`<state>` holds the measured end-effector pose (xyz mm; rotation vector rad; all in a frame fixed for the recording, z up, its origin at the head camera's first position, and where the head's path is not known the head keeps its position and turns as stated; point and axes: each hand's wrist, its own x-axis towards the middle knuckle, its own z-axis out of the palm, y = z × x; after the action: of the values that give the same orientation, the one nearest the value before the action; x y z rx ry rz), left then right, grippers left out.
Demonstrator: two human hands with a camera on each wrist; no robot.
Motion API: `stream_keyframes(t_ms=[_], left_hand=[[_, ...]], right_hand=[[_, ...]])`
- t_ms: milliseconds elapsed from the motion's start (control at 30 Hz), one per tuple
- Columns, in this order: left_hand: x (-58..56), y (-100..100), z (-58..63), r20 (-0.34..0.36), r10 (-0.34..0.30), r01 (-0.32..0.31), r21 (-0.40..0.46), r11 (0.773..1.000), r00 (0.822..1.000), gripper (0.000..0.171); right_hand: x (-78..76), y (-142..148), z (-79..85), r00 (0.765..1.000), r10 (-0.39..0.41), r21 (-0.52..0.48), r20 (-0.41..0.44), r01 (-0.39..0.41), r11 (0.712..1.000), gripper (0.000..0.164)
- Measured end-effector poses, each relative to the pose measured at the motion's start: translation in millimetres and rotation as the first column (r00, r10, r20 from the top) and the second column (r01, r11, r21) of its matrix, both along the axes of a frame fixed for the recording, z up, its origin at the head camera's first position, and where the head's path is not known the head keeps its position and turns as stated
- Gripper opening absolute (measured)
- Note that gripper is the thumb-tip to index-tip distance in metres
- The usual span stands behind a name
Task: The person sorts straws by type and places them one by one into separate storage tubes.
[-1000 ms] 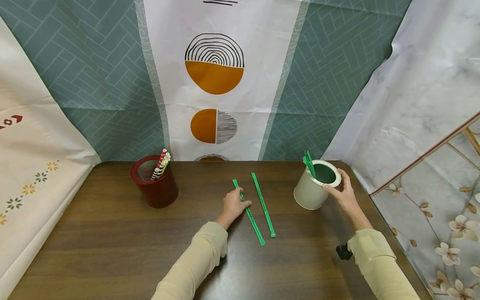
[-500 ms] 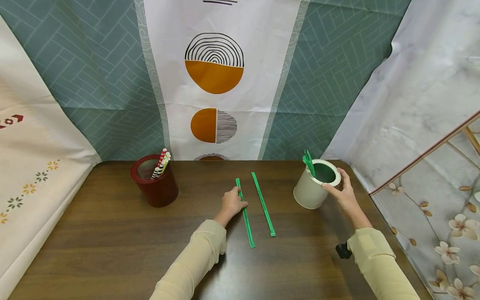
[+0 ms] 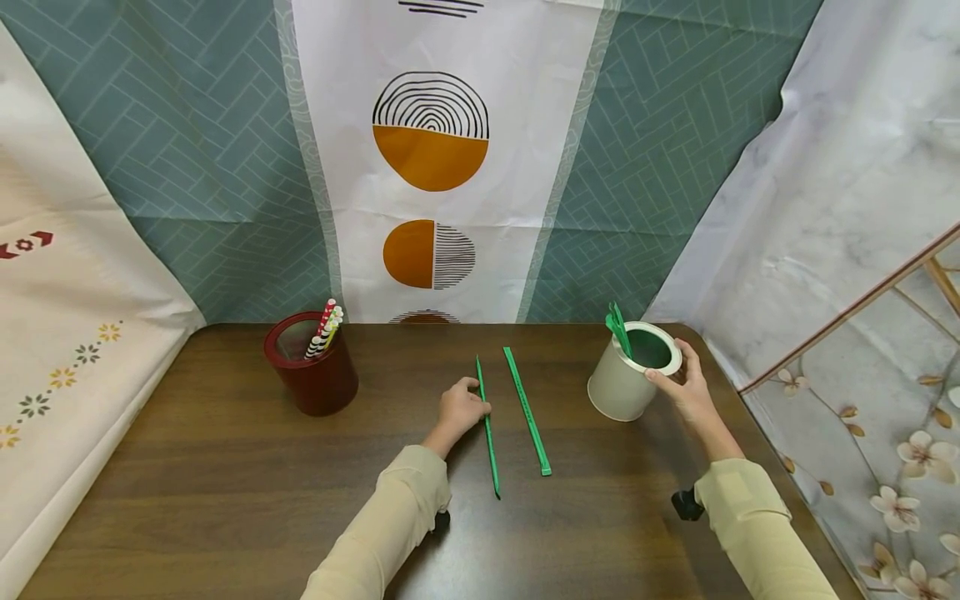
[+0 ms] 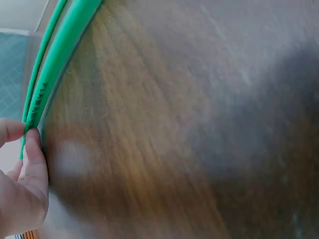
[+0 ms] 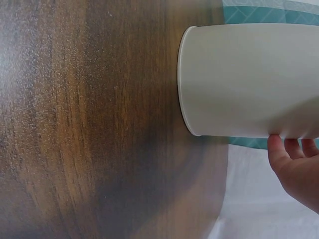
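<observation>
My left hand point(image 3: 461, 408) pinches a thin green straw in a wrapper point(image 3: 491, 458) between thumb and fingers, near its upper part. In the left wrist view this green straw point(image 4: 47, 84) shows dark print, with another green strip beside it. Right of it, apart on the table, lies a second green wrapped straw point(image 3: 528, 412). My right hand point(image 3: 690, 396) grips the rim of a cream canister point(image 3: 618, 387), thumb and fingers spread around its right side. Several green straws point(image 3: 617, 325) lean in that canister. In the right wrist view, fingertips touch the canister wall point(image 5: 249, 79).
A dark red pot point(image 3: 326, 387) stands at the back left with several patterned sticks point(image 3: 322, 333) in it. The brown wooden table point(image 3: 187, 500) ends at a teal and white cloth backdrop point(image 3: 217, 192). A floral cloth point(image 3: 885, 433) hangs along the right edge.
The lower end of the pinched straw has swung left, and the straw has turned onto its narrow edge. My left hand has shifted slightly left. My right hand and the canister have stayed put.
</observation>
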<state>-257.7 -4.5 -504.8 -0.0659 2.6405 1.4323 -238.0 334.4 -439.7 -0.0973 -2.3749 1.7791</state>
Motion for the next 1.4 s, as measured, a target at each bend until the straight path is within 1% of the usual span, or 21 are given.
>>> stream_keyframes(t_ms=[67,133,233,300,400,567,800,1000,1133,1233,1400], left_hand=[[0.6,-1,-0.9,0.002,0.011,-0.011,0.03,0.999,1.0,0.046],[0.7,-1,-1.1,0.031,0.017,-0.019,0.086,0.996,0.999,0.044],[0.7,-2,-0.7,0.072,0.009,-0.022,0.178,0.984,0.997,0.043],[0.2,-3,0.1,0.089,-0.003,-0.017,0.226,0.974,0.996,0.041],[-1.4,-4,4.5,0.085,-0.023,0.0,0.253,0.968,0.996,0.039],[-6.7,-4,21.0,0.072,-0.039,0.018,0.263,0.965,0.997,0.035],[-18.2,-3,45.9,0.015,-0.052,0.048,0.215,0.975,0.999,0.025],[-26.6,1,67.6,-0.043,-0.024,0.031,0.171,0.985,0.999,0.015],[-30.4,4,79.1,-0.088,-0.016,0.029,0.153,0.988,0.996,0.011],[-31.9,7,87.0,-0.119,-0.019,0.039,0.165,0.986,0.993,0.009],[-31.0,10,98.8,-0.145,-0.039,0.07,0.215,0.974,0.989,0.009]], right_hand=[[0.4,0,0.2,1.0,0.001,-0.002,-0.009,-0.001,1.0,0.073],[1.2,-1,0.8,1.0,0.001,0.001,-0.015,-0.001,1.0,0.073],[1.7,-1,1.3,1.0,0.002,0.005,-0.019,-0.002,1.0,0.074],[1.5,-1,1.1,1.0,0.003,0.012,-0.02,-0.003,1.0,0.073],[1.2,0,0.4,1.0,0.006,0.009,-0.026,-0.006,1.0,0.073],[2.7,-1,0.7,0.999,0.016,-0.023,-0.039,-0.016,1.0,0.073],[2.2,-1,-0.2,0.999,0.022,-0.036,-0.041,-0.023,0.999,0.073],[2.4,-1,1.0,0.999,0.016,-0.021,-0.032,-0.017,1.0,0.072],[2.8,0,0.9,1.0,0.016,-0.028,-0.026,-0.017,0.999,0.073],[2.8,1,-0.5,0.999,0.023,-0.04,-0.033,-0.024,0.999,0.072],[1.9,1,-1.7,0.999,0.026,-0.043,-0.042,-0.027,0.999,0.073]])
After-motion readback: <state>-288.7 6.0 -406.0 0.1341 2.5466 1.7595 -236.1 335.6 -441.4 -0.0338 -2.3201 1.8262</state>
